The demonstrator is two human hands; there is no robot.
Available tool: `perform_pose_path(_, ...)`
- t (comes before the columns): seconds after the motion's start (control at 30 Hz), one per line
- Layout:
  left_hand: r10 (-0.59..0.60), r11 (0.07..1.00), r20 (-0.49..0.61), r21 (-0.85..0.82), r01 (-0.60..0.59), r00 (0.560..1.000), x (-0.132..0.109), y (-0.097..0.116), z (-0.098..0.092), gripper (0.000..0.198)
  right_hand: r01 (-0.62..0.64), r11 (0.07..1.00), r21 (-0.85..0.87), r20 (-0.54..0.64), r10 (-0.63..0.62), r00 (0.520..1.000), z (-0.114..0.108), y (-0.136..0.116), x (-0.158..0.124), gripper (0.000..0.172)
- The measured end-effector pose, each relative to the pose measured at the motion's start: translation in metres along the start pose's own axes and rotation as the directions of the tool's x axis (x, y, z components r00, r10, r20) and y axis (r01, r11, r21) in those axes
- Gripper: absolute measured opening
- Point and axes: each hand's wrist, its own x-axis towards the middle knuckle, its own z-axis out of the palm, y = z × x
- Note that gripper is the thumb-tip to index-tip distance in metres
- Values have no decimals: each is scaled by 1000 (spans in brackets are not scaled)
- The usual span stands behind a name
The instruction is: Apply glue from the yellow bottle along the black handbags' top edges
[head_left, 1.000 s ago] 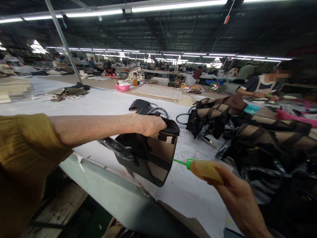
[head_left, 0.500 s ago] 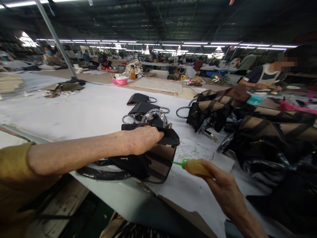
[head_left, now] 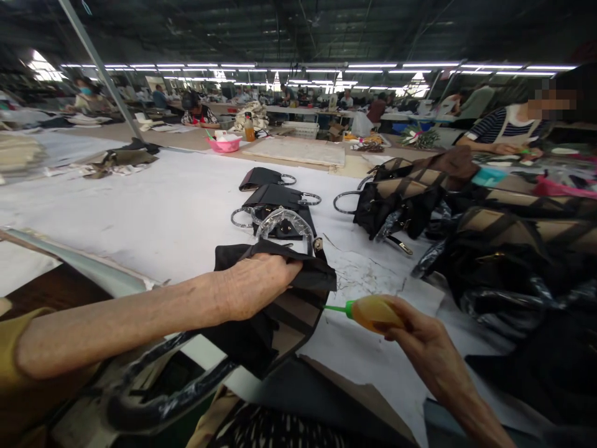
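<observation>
My left hand [head_left: 254,283] grips the top edge of a black and tan handbag [head_left: 289,311] at the near edge of the white-covered table [head_left: 163,211]. The bag's plastic-wrapped handle [head_left: 284,221] arches up behind my fingers, and another wrapped strap hangs below toward my lap. My right hand [head_left: 420,348] is closed on a small orange squeeze bottle [head_left: 373,311]. Its green nozzle [head_left: 334,308] points left and touches the bag's side edge.
Two black bag pieces with ring handles [head_left: 275,199] lie further back on the table. A heap of black and tan handbags [head_left: 466,224] fills the right side. A person in a striped shirt [head_left: 499,130] works at the far right. A pink bowl [head_left: 224,145] stands at the back.
The handbag has come closer to me and lower over the table edge, with my left hand still on it. The bottle nozzle stays at the bag's side. The view has tilted down.
</observation>
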Motion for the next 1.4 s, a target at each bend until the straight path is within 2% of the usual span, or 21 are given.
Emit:
perform_pose_path(0.33, -39, 998, 51, -38, 41, 998, -15, 9, 17, 45, -57, 995, 83, 21, 55, 998, 5, -6, -2, 34)
perform_pose_path(0.47, -23, 998, 38, -57, 25, 999, -17, 11, 18, 50, -78, 990, 114, 24, 76, 997, 5, -8, -4, 34)
perform_pose_path(0.67, -17, 996, 88, -88, 24, 996, -20, 17, 15, 56, -96, 986, 136, 13, 96, 995, 8, -8, -5, 33)
perform_pose_path(0.93, -55, 994, 133, -83, 66, 990, -20, 20, 21, 67, -98, 977, 188, 121, 76, 990, 8, -16, -15, 29)
perform_pose_path(1.1, -71, 991, 132, -101, 85, 989, -21, 24, 24, 60, -115, 988, 101, 151, 99, 984, 5, -22, -20, 25)
perform_pose_path(1.17, -87, 989, 155, -108, 105, 984, -22, 26, 25, 60, -102, 992, 68, 137, 92, 986, 4, -22, -21, 31)
perform_pose_path(1.27, -110, 984, 184, -120, 133, 977, -24, 29, 25, 59, -84, 994, 73, 106, 76, 991, 3, -24, -20, 47)
perform_pose_path(1.3, -110, 983, 188, -126, 135, 976, -25, 30, 26, 58, -86, 993, 84, 118, 76, 990, 3, -25, -20, 46)
perform_pose_path(1.4, -99, 982, 189, -137, 126, 977, -27, 30, 30, 56, -107, 986, 130, 173, 83, 981, 3, -27, -19, 22)
